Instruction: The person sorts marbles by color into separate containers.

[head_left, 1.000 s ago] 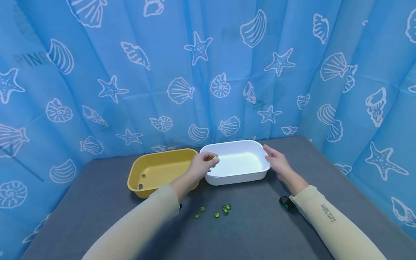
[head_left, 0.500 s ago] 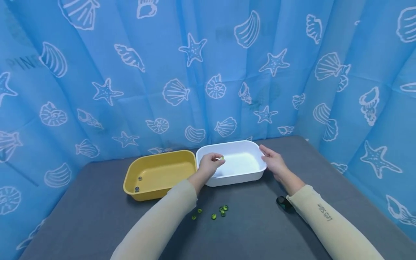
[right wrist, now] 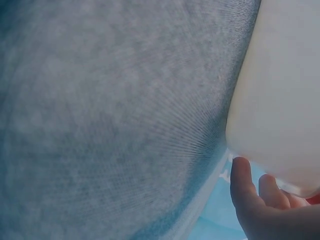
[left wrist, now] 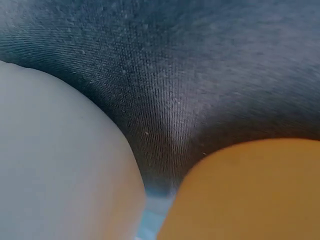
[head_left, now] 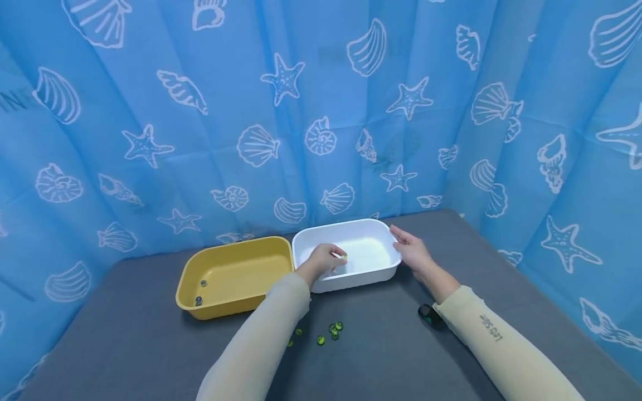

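Observation:
Over the inside of the white bin (head_left: 373,253), my left hand (head_left: 323,260) pinches a small green marble (head_left: 344,257) between thumb and fingertips. My right hand (head_left: 413,253) holds the right end of that bin by its rim. In the right wrist view, curled fingers (right wrist: 242,182) lie against the bin's outer wall. Several green marbles (head_left: 321,340) lie on the table in front, some partly behind the left sleeve. Two dark marbles (head_left: 198,301) sit at the left inside the yellow bin (head_left: 236,306). The left wrist view shows the bins' outer walls, not the fingers.
The two bins stand side by side on a grey cloth-covered table (head_left: 376,356). A small black object (head_left: 430,316) lies by the right sleeve. A blue curtain (head_left: 321,111) with shell prints hangs behind and along the right side.
My left hand has moved right and down into the white bin with the marble. The right hand stays on the bin's end. The whole head view has shifted slightly left.

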The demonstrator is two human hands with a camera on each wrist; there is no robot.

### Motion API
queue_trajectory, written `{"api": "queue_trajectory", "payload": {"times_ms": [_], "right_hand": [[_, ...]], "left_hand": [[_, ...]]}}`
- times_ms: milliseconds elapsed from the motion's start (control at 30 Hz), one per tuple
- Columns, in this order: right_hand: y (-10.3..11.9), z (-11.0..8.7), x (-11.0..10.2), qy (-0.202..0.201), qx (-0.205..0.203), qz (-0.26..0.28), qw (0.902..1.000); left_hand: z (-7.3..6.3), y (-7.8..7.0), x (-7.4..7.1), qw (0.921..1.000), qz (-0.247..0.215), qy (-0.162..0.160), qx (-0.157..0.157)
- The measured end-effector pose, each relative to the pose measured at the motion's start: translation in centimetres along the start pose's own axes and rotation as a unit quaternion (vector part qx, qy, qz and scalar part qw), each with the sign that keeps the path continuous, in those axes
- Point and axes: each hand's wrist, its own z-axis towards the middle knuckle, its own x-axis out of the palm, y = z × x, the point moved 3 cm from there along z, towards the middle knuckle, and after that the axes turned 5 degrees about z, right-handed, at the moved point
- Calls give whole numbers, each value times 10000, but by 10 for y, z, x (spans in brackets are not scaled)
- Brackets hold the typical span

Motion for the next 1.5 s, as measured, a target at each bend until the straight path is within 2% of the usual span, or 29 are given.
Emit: {"api": "queue_trajectory", "payload": {"times_ms": [100, 267, 400, 700, 833, 967, 1100, 1233, 1333, 1500], "right_hand": [[0, -1, 4, 16, -9, -6, 10000], [3, -3, 12, 77, -89, -37, 9999], [5, -5, 15, 106, -102, -82, 9999], [4, -5, 17, 89, -63, -158, 9998], [5, -3, 16, 95, -56, -155, 9998], [7, -1, 15, 100, -147, -125, 9998], [9, 0, 13, 144, -205, -140, 9996], [8, 0, 10, 169, -208, -152, 9995], [5, 1, 7, 157, -220, -157, 9995], [1, 1, 2, 61, -174, -207, 9996]], "left_hand": [[0, 6, -1, 9992, 366, 87, -163], [1, 16, -5, 9953, 908, -130, -310], [1, 20, -8, 9948, 920, -217, -381], [2, 19, -10, 9951, 794, -139, -567], [3, 16, -15, 9936, 1081, -111, -301], [-2, 8, -26, 9953, 920, -275, 94], [-17, 1, -35, 9972, 501, -287, 474], [-40, -2, -40, 9938, 268, -353, 1015], [-61, 1, -42, 9903, 75, -491, 1296], [-92, 13, -44, 9858, -76, -653, 1544]]}}
